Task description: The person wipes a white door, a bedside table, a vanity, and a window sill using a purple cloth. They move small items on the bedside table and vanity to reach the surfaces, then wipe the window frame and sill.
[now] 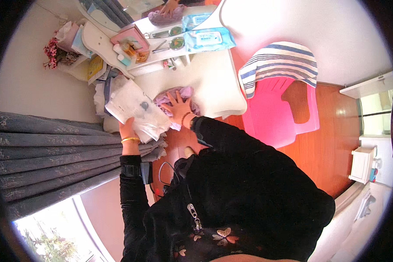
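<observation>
My left hand (127,130) grips the near edge of a flat, whitish plastic package (137,107). The package lies tilted over the left part of a white dressing table (218,78). What is inside it cannot be made out, apart from a small dark round mark. Beside it, my right hand (177,107) rests with fingers spread on a bunched light-purple cloth (187,92), holding nothing in its grasp. Part of the cloth is hidden under that hand, and a bit of it hangs past the table's front edge.
On the shelf at the back are a blue wipes pack (209,39), a round green-topped container (177,43) and a pink box (131,37). A pink chair (270,113) with a striped towel (279,61) stands right. Grey curtains (52,153) hang left.
</observation>
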{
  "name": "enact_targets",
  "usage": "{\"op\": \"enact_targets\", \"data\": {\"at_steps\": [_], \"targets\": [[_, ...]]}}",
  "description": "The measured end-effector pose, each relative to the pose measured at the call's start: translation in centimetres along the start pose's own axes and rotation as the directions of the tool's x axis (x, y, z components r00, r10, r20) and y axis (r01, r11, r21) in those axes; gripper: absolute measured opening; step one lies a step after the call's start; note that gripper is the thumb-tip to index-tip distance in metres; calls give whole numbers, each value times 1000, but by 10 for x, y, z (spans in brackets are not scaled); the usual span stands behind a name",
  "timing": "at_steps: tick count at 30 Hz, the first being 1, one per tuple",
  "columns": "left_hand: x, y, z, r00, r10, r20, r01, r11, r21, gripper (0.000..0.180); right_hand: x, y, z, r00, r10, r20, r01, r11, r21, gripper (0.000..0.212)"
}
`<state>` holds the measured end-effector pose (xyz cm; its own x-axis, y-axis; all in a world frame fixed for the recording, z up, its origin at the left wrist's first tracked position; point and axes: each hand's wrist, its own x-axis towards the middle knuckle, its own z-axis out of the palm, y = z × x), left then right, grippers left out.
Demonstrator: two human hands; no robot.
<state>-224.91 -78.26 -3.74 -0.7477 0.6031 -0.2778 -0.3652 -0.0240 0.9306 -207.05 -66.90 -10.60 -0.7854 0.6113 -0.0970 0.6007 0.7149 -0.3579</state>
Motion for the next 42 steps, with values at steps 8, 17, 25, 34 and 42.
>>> {"op": "enact_targets", "data": {"at_steps": [8, 17, 25, 34, 42], "targets": [[15, -2, -22, 998, -47, -51, 48, 999, 12, 59, -47, 136, -13, 944, 61, -325, -73, 997, -24, 45], [1, -27, -6, 983, -177, 45, 172, 980, 98, 63, 58, 233, -70, 832, 476, -285, -458, 879, 130, 61], [-9, -25, 4, 967, -241, 89, 231, 967, 108, 59, 73, 240, -78, 845, 520, -122, -522, 853, 23, 71], [29, -23, 11, 948, -198, 249, 174, 978, 112, 69, -105, 145, -18, 842, 415, -346, -434, 900, 24, 62], [34, -22, 62, 898, -231, 374, 198, 972, 126, 67, -98, 47, 22, 939, 266, -217, -264, 964, 37, 61]]}}
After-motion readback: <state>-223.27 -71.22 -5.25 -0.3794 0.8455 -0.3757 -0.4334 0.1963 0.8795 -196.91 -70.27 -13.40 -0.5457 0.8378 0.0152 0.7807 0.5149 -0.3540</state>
